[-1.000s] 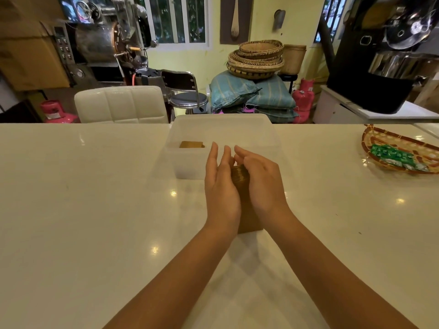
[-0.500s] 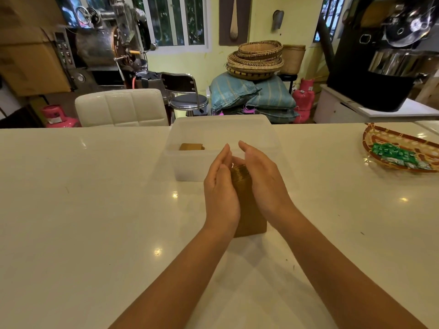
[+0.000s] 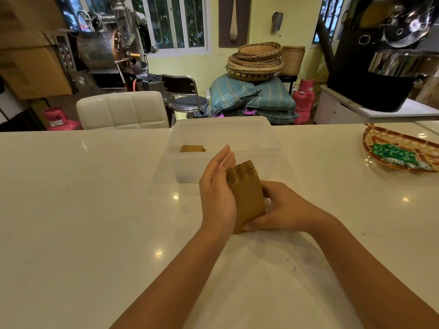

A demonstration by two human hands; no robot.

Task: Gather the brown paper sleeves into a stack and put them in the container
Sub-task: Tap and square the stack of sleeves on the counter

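Observation:
A stack of brown paper sleeves (image 3: 245, 195) stands on edge on the white counter, held between both hands. My left hand (image 3: 217, 191) presses flat against its left side, fingers straight. My right hand (image 3: 282, 207) wraps the lower right end of the stack, thumb under the near corner. Just behind the hands sits a translucent white container (image 3: 261, 148). Another batch of brown sleeves (image 3: 192, 148) lies inside it at the left.
A woven tray (image 3: 380, 141) with green packets (image 3: 396, 156) rests on the counter (image 3: 95, 210) at the far right. A white padded chair (image 3: 122, 110) and a metal stool (image 3: 187, 100) stand beyond the counter's far edge.
My right hand has slid from the stack's upper right side down to its near lower end. The stack now shows more of its top face. My left hand stays against the left side.

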